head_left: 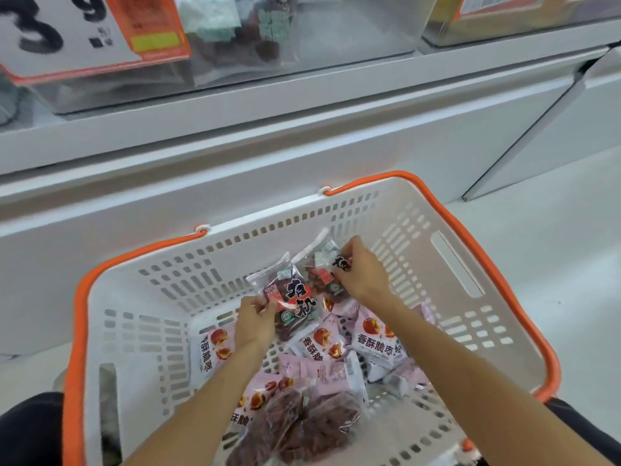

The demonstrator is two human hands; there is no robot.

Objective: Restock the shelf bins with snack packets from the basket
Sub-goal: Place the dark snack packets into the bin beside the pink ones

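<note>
White slotted plastic basket [437, 230] still well stocked | left hand [254, 322] pinches clear red-date packet [290, 299] | right hand [361, 272] grips second clear packet [319, 264] | clear shelf bin [302, 38] part-filled; restocking unfinished

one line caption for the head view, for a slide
Both hands, left and right, lift clear snack packets from a white basket.

White basket [447, 237] w/ orange rim holds pink snack pkts [376, 344], clear date pkts [302, 428].
</note>
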